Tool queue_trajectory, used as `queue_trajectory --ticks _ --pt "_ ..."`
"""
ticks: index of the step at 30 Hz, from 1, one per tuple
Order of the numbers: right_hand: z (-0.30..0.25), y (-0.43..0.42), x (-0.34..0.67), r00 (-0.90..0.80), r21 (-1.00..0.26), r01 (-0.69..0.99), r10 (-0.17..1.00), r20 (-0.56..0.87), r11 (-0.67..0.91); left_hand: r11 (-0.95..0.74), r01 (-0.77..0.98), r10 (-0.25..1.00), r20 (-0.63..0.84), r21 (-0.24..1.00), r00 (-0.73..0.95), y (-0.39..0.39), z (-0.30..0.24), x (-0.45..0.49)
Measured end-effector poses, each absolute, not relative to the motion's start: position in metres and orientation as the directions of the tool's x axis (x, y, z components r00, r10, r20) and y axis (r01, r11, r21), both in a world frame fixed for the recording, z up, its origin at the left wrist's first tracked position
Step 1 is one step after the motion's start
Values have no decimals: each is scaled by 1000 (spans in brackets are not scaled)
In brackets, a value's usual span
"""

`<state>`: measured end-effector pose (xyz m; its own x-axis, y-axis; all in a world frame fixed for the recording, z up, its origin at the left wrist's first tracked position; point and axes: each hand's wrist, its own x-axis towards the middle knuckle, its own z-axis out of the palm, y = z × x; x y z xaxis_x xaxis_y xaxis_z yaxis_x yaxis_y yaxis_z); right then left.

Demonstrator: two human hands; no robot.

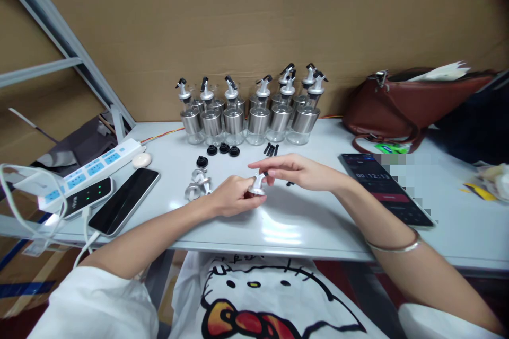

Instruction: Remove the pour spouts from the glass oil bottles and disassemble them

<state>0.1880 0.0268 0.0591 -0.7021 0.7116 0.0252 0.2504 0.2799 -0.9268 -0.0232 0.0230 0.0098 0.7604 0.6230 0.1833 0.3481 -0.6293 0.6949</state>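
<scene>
My left hand (234, 197) is closed round a silver bottle pourer (257, 186), held upright just above the table. My right hand (296, 170) reaches in from the right, its thumb and fingers closed on a small black flap (266, 173) at the pourer's top; its index finger extends above. Left of my left hand lie several loose silver pourer tops (198, 184). Beyond them are black ribbed stoppers (224, 148). A few small black flaps (271, 149) lie in front of the bottles. Other dark bits (290, 184) are partly hidden beneath my right hand.
Glass-and-steel bottles (234, 121) stand in rows at the back, several fitted with pourers. At left are a power strip (95, 168), a phone (124, 201) and cables. A timer tablet (384, 190) lies right, near a brown bag (417, 100). Cardboard (254, 26) closes the back.
</scene>
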Motion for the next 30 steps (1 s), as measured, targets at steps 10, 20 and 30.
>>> queue_trajectory --ticks 10,20,30 --pt "59 26 187 -780 -946 242 624 -57 216 -675 321 554 169 664 815 23 9 -23" --pt "59 26 188 -805 -963 205 590 -64 175 -684 296 531 177 666 829 23 10 -24" --pt "65 19 183 -691 -991 44 720 60 124 -856 444 515 380 264 768 33 34 -38"
